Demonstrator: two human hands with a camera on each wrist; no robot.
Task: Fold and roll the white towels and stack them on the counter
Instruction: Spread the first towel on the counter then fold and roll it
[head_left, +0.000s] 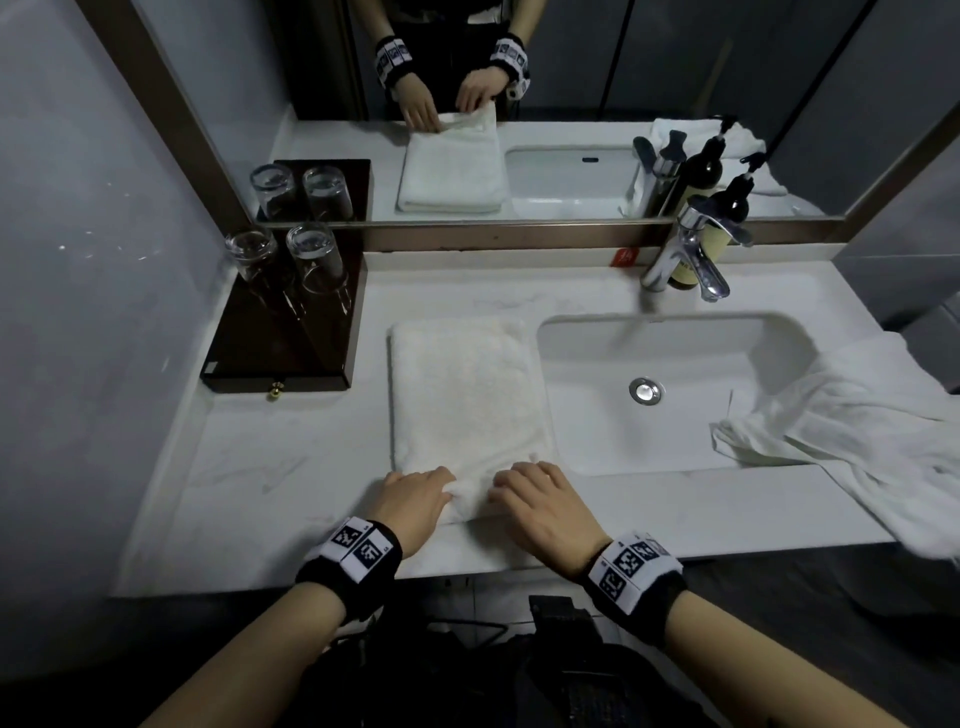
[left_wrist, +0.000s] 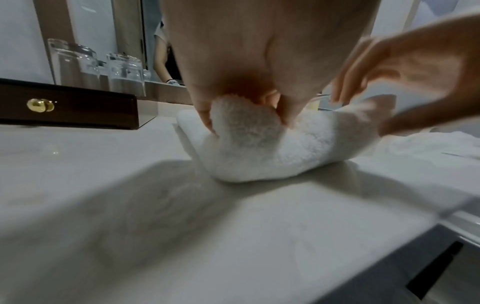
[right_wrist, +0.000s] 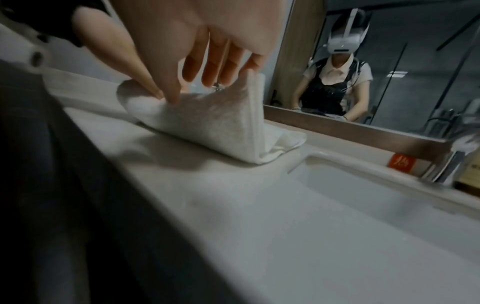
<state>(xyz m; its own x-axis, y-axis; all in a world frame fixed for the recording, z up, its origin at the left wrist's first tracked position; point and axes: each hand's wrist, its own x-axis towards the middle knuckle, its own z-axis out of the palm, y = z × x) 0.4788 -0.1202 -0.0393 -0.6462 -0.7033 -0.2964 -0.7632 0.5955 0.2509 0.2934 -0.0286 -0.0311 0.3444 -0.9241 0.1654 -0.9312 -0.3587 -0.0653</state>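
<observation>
A folded white towel (head_left: 462, 395) lies lengthwise on the white counter (head_left: 260, 478), left of the sink. Its near end is lifted and curled over into the start of a roll (left_wrist: 249, 144). My left hand (head_left: 415, 499) grips the left side of that near end, thumb and fingers pinching the fabric (left_wrist: 244, 115). On the right side my right hand (head_left: 540, 493) pinches the same edge (right_wrist: 207, 111) between thumb and fingers. A second white towel (head_left: 857, 426) lies crumpled over the sink's right rim and hangs off the counter.
A dark wooden tray (head_left: 280, 343) with two upturned glasses (head_left: 311, 254) stands at the back left. The sink basin (head_left: 665, 395) lies right of the towel, with a chrome faucet (head_left: 691, 254) and a dark pump bottle behind it. A mirror lines the back wall.
</observation>
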